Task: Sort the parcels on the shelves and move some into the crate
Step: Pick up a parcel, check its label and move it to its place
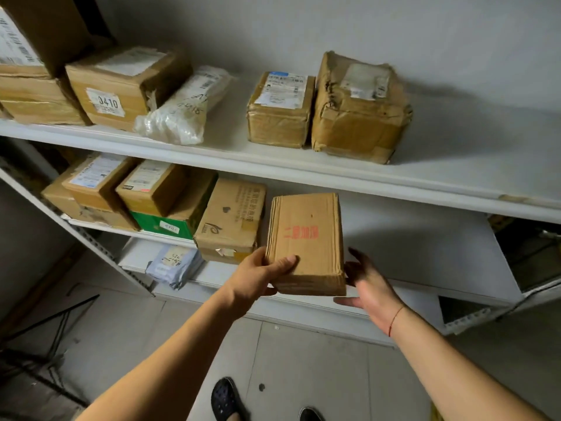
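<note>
I see the cardboard parcel [306, 244] sitting between my two hands at the front of the middle shelf [425, 256], its near end past the shelf's front edge. My left hand [258, 276] has the grip on it: thumb curled over the top near the lower left corner, fingers tucked underneath. My right hand [367, 285] is open, fingers spread and relaxed beside the parcel's lower right corner, and I cannot tell whether it touches. The parcel is a plain brown box, edges ridged and worn, with red printed characters on its top face. Just left of it stands a larger brown box [230, 220].
</note>
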Available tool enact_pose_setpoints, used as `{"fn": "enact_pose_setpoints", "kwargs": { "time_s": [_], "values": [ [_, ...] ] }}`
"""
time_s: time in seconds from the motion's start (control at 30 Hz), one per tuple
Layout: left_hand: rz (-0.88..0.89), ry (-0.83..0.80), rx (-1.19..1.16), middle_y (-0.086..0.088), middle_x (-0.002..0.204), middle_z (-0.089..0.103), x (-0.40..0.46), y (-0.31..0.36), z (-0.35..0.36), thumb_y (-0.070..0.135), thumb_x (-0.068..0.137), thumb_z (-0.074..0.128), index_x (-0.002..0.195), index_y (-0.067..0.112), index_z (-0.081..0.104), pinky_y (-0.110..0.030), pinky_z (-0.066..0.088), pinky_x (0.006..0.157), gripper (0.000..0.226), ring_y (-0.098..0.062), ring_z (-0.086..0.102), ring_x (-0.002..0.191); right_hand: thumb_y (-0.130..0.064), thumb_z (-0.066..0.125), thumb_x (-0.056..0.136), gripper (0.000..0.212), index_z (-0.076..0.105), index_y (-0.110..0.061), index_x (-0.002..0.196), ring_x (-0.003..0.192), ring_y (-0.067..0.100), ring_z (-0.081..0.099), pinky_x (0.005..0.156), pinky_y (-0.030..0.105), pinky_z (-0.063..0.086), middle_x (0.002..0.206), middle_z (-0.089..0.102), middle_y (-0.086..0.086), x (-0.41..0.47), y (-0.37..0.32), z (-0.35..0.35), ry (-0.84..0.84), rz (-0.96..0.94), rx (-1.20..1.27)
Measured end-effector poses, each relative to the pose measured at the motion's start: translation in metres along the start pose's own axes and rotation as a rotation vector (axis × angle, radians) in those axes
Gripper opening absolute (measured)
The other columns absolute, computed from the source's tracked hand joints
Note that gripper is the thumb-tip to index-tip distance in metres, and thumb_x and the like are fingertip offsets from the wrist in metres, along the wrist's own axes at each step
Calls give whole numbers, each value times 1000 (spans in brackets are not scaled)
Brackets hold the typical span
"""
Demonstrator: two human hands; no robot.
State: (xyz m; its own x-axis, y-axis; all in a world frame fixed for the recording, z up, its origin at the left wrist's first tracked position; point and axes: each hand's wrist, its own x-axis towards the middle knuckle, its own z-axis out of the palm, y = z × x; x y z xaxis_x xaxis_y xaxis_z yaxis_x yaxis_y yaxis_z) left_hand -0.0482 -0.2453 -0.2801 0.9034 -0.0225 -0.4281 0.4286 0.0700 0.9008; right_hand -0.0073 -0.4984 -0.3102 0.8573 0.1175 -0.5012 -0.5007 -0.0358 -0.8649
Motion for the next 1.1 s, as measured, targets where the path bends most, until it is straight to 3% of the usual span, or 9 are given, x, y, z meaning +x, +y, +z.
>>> {"fn": "enact_pose_setpoints", "kwargs": {
  "time_s": [0.1,0.27,0.4,0.47,0.53,0.63,0.73,0.83,1.1],
  "values": [
    [69,1,118,-4,115,77,4,-12,17,40,89,86,130,27,64,-56,59,98,48,-22,76,103,-70,65,92,60,54,-52,148,133,18,58,98,68,56,145,64,-13,-6,-12,-9,-203,68,70],
    [253,-20,346,18,137,57,-2,-12,30,64,87,77,148,51,56,-33,52,106,66,-4,56,130,-43,80,83,68,56,-29,146,125,32,69,100,60,58,135,74,5,-12,-6,-34,-98,85,152],
    [112,19,226,4,148,52,10,4,17,63,75,87,154,25,49,-51,58,107,95,-24,61,131,-30,68,95,55,55,-16,147,131,51,62,98,76,51,143,65,24,-15,2,-59,-198,219,444],
    [36,-84,207,-3,141,63,19,5,10,46,80,91,143,17,55,-56,61,99,79,-34,71,117,-28,72,94,59,54,-16,149,132,52,60,101,79,47,143,65,25,-16,11,-59,-197,212,432],
    [74,-141,281,-2,135,69,24,1,5,29,91,85,133,18,64,-52,65,92,48,-29,76,108,-27,74,91,63,53,-18,150,127,47,65,100,78,49,139,69,20,-13,12,-55,-83,194,304],
    [96,-71,273,4,136,66,29,-8,-5,23,90,86,138,24,60,-37,67,87,55,-18,77,103,-28,70,100,55,54,-31,152,123,34,68,97,70,56,140,69,6,-11,7,-38,104,121,129],
    [63,-111,189,1,135,63,33,-12,-14,15,84,91,132,21,53,-32,65,83,61,-16,78,100,-41,64,104,43,58,-51,145,131,23,64,101,62,57,142,68,-11,-17,4,-18,35,70,82],
    [49,-190,150,-6,143,61,37,-16,-22,12,82,91,125,11,48,-43,65,88,61,-22,78,103,-61,63,93,52,63,-44,143,133,26,61,105,60,54,144,67,-8,-26,2,-9,-69,127,80],
    [76,-204,283,-4,123,73,48,19,-47,64,72,91,161,58,10,-44,64,85,121,-26,78,102,-28,89,77,80,56,-48,147,132,38,62,107,70,50,141,68,7,-19,-26,-22,-269,80,-85]
  ]
}}
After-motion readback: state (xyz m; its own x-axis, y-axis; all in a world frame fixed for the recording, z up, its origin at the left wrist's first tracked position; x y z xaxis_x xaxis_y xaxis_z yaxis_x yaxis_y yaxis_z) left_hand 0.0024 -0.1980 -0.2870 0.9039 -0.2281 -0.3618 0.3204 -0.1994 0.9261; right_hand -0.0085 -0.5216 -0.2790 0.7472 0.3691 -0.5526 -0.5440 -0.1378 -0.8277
